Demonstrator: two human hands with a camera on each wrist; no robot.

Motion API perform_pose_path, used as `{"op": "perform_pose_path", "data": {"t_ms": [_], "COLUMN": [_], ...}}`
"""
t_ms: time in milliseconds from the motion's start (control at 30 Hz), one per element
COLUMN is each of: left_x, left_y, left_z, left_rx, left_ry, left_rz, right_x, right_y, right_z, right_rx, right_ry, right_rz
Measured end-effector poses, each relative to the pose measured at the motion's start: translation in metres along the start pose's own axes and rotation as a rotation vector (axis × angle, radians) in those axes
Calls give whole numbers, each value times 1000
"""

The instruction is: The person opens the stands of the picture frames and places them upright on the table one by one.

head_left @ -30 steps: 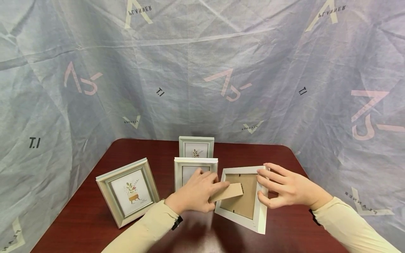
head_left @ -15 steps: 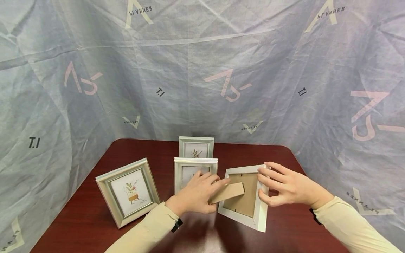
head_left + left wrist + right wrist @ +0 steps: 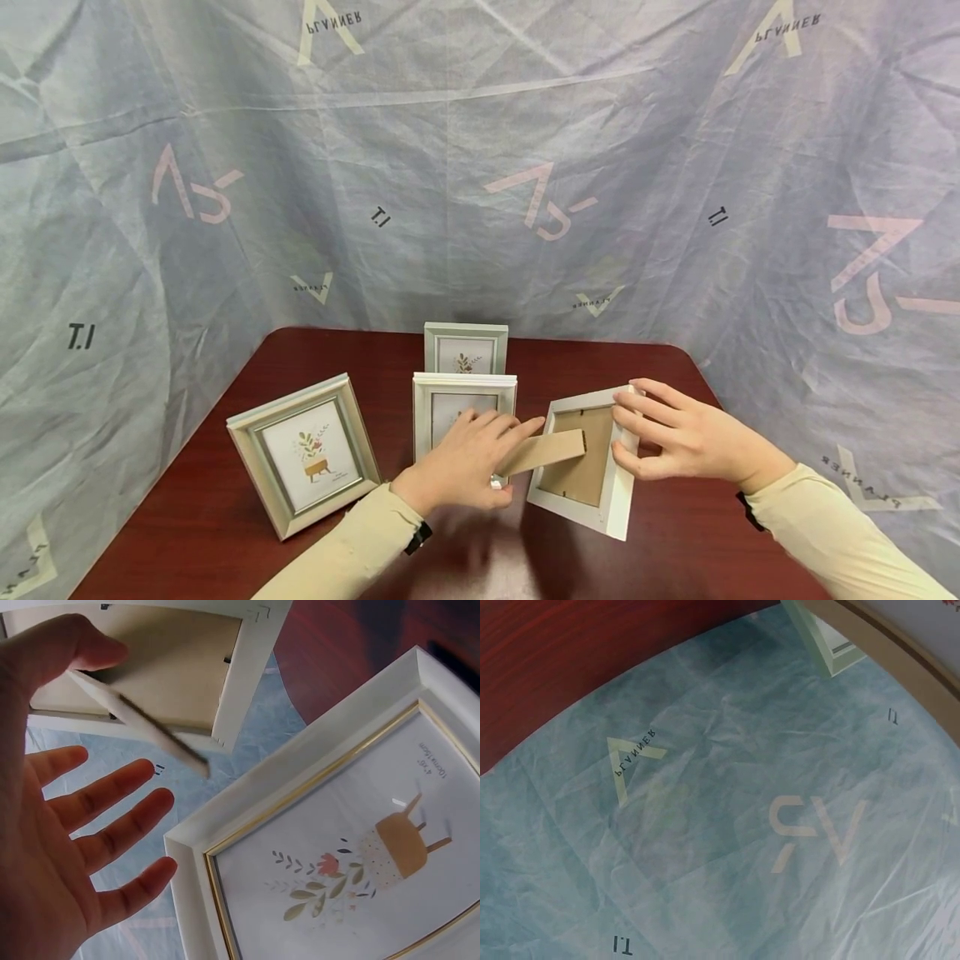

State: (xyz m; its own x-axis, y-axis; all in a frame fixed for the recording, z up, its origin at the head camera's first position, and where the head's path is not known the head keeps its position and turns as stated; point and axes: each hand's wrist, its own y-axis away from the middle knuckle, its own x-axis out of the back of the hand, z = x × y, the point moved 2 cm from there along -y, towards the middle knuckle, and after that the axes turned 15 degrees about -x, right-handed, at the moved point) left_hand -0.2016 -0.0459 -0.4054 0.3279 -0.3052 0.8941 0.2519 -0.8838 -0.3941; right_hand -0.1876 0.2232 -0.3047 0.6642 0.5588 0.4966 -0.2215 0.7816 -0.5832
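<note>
A white picture frame (image 3: 618,504) shows its brown backing, with a cardboard stand leg (image 3: 551,452) swung out towards the left. My right hand (image 3: 693,437) grips this frame along its right edge. My left hand (image 3: 465,458) is at the end of the leg, its fingers spread. In the left wrist view the leg (image 3: 150,724) lies between the thumb and the loosely extended fingers; the thumb is near or touching its end. Whether the held frame touches the table cannot be told. The right hand is out of sight in the right wrist view.
A champagne-coloured picture frame (image 3: 255,467) stands at the left. A white one (image 3: 465,381) stands in the middle, partly behind the left hand, with a pale green frame (image 3: 429,346) behind it. All rest on the dark red table (image 3: 360,354), enclosed by grey printed cloth (image 3: 450,167).
The white frame in my right hand has shifted up and to the right and turned slightly. Its leg has moved with it, while my left hand has stayed almost in place.
</note>
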Motion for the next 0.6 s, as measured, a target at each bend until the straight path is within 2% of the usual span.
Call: {"op": "perform_pose_path", "data": {"t_ms": [167,400,600], "left_x": [0,-2,-3], "left_y": [2,2,1], "left_z": [0,1,3], "left_rx": [12,7,3], "left_ry": [-10,-40,-32], "left_rz": [24,96,113], "right_x": [-1,-1,-2], "right_y": [3,12,15], "right_z": [2,4,6], "right_rx": [-29,-91,-130], "right_ry": [-10,-24,-24], "right_rz": [-47,-116,-151]}}
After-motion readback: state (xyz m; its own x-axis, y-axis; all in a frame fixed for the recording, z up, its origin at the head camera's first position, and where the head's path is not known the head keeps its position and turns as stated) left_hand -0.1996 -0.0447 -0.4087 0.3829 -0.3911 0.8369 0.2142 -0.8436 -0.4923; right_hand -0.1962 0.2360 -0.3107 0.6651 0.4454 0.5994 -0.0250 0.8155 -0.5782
